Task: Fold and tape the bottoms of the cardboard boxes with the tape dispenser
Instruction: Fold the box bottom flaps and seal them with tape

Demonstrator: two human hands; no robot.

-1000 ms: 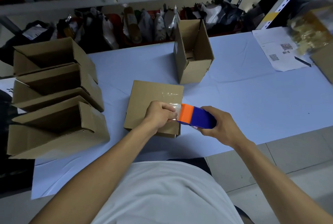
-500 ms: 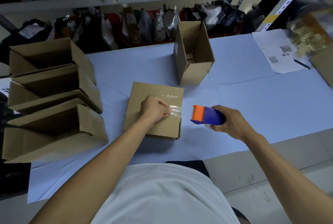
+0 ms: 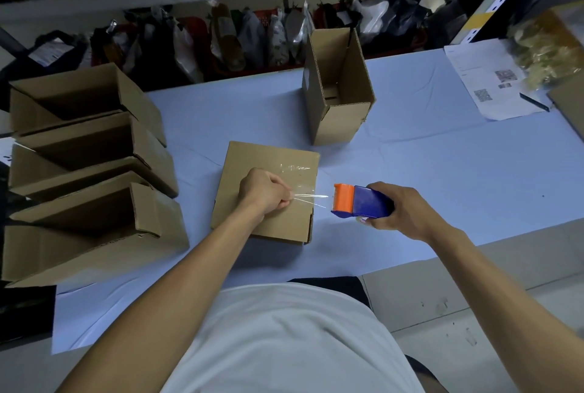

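Observation:
A small cardboard box (image 3: 249, 171) lies bottom-up in the middle of the light blue table, a strip of clear tape shining near its far right edge. Over the box, my left hand (image 3: 264, 192) pinches the free end of a clear tape strip (image 3: 311, 200). The strip stretches right to the blue and orange tape dispenser (image 3: 360, 201), which my right hand (image 3: 403, 209) grips just past the box's right edge, above the table.
Three open boxes (image 3: 85, 165) lie on their sides at the left. Another open box (image 3: 339, 86) stands behind. Printed papers (image 3: 486, 80) with a pen lie at the far right. A shelf of bagged goods runs along the back. The table's near edge (image 3: 474, 244) is close to my body.
The dispenser has moved right, away from my left hand, drawing a length of tape out across the box's right edge. My left hand stayed on the box holding the tape end.

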